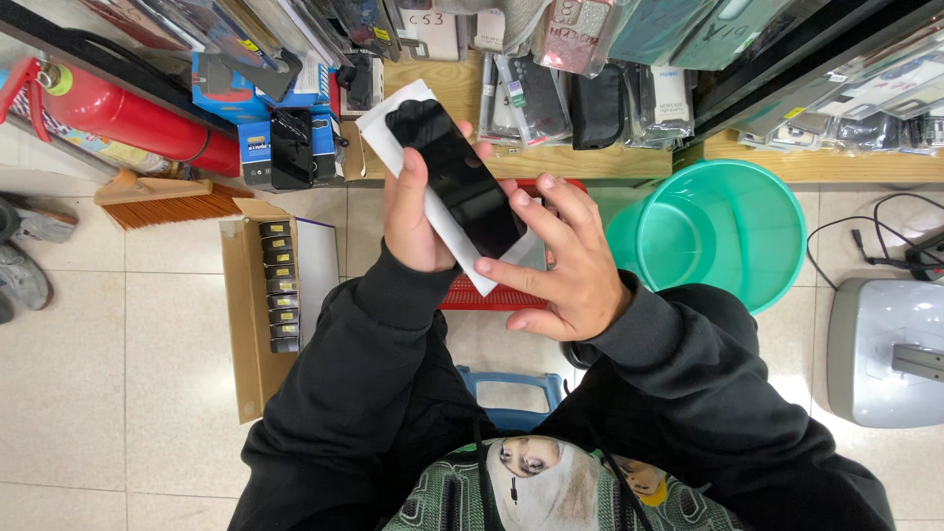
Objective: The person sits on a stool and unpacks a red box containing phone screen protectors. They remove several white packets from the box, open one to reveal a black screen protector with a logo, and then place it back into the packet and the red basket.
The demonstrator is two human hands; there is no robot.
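Pale tiled floor; wooden shelf crowded with packaged goods; teal bucket.

Even, bright overhead light is filling the scene, casting only soft, short shadows on the floor tiles. Faint reflections are showing on the black phone screen and the green bucket. Focus is holding sharp throughout; wide-angle distortion is bending straight edges near the frame borders.
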